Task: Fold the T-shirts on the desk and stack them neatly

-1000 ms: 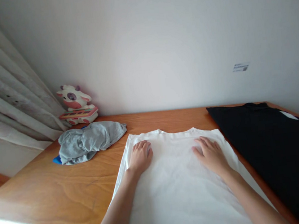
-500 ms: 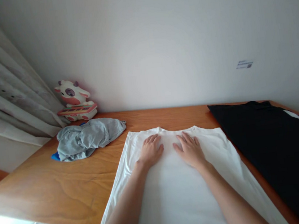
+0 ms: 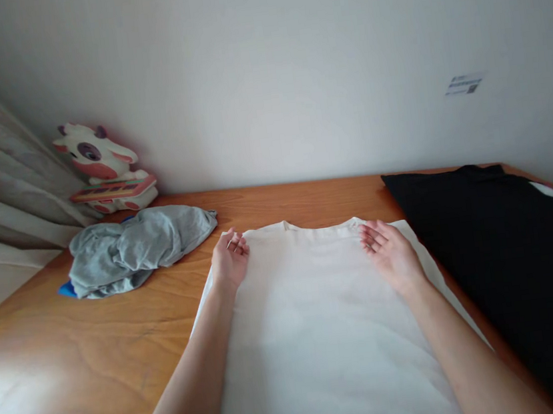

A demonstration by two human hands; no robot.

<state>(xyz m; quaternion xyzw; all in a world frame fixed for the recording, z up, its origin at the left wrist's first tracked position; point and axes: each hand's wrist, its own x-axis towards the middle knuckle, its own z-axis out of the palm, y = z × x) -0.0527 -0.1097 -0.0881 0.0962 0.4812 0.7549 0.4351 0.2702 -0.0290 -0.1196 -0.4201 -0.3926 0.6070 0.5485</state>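
Observation:
A white T-shirt (image 3: 320, 316) lies spread flat on the wooden table, its neckline toward the wall. My left hand (image 3: 229, 260) is over the shirt's upper left shoulder, palm turned inward and fingers loosely curled but apart. Over the opposite shoulder, my right hand (image 3: 392, 253) has its palm turned inward and up, fingers slightly bent. No cloth shows in either hand. Whether the backs of the hands touch the fabric I cannot tell.
On the right lies a black garment (image 3: 495, 261) laid flat. A crumpled grey garment (image 3: 141, 250) with a bit of blue is at the left. Behind it stands a cow toy (image 3: 100, 165) with a keyboard, beside the curtain (image 3: 0, 174). The table (image 3: 96, 343) meets the wall.
My hands have moved apart from near the collar to the two shoulders of the T-shirt. They have turned from palms down to palms inward. The view has shifted slightly.

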